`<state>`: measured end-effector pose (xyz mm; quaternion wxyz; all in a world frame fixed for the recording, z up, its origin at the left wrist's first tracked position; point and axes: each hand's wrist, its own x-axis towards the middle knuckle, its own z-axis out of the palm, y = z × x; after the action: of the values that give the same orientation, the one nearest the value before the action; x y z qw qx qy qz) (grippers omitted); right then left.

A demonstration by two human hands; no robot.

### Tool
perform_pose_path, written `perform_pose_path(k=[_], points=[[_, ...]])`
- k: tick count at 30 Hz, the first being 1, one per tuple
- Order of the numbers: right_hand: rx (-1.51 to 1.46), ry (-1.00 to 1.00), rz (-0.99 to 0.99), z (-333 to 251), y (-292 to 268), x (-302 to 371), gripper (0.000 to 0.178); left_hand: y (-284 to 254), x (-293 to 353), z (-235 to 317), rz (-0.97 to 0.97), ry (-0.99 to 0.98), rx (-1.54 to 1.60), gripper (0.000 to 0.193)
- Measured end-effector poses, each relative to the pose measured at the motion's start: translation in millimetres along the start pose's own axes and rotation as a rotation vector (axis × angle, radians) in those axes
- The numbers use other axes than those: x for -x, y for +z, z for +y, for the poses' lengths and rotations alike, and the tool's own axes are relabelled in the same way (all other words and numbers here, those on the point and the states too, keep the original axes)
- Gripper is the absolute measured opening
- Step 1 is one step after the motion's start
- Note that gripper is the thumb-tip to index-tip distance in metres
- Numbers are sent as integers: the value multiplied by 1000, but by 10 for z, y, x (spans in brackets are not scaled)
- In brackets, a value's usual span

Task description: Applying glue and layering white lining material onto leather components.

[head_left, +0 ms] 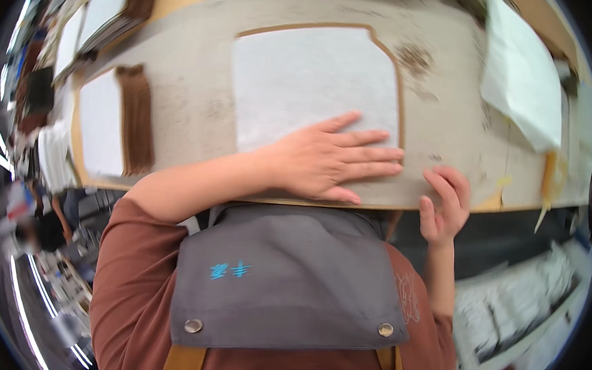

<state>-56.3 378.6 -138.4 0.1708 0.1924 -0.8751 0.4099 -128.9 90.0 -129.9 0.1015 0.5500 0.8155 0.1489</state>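
A flat white sheet (pixel 302 77) with a brown border along its far and right edges lies on the table in front of me. Its far right corner is notched. My left hand (pixel 338 157) rests flat across the near right part of the sheet, fingers spread toward the right. Just right of the sheet, at the table's front edge, my right hand (pixel 447 201) is raised with loosely bent fingers. Its thumb stands apart from the fingers, and nothing shows between them.
A stack of white pieces with brown edges (pixel 136 121) lies at the left, with another stack (pixel 110 11) behind it. White cloth or paper (pixel 523 77) hangs at the far right, near yellow tape strips (pixel 552 177). Below the table at right is a bin of white material (pixel 519 300).
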Motion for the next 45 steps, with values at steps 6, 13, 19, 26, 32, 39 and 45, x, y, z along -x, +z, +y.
perform_pose_path(k=[6,13,19,26,32,39,45], points=[[-28,39,-10,18,45,69,26,10,406,153,123,-571,2,78],[-10,91,-56,-42,125,-23,24,-24,1051,-195,333,-1082,-259,79],[-111,374,-48,-141,70,-143,24,-302,942,-790,536,-1013,-164,67],[14,212,-59,-144,169,-553,17,-649,936,-1011,266,-933,-108,43],[10,114,-112,-153,327,-879,15,-642,899,-1110,201,-939,13,44],[-18,216,-212,-39,389,-1079,27,-700,936,-929,801,-844,961,53],[14,222,-162,-36,655,-1425,51,-634,1185,-495,514,-842,933,38]])
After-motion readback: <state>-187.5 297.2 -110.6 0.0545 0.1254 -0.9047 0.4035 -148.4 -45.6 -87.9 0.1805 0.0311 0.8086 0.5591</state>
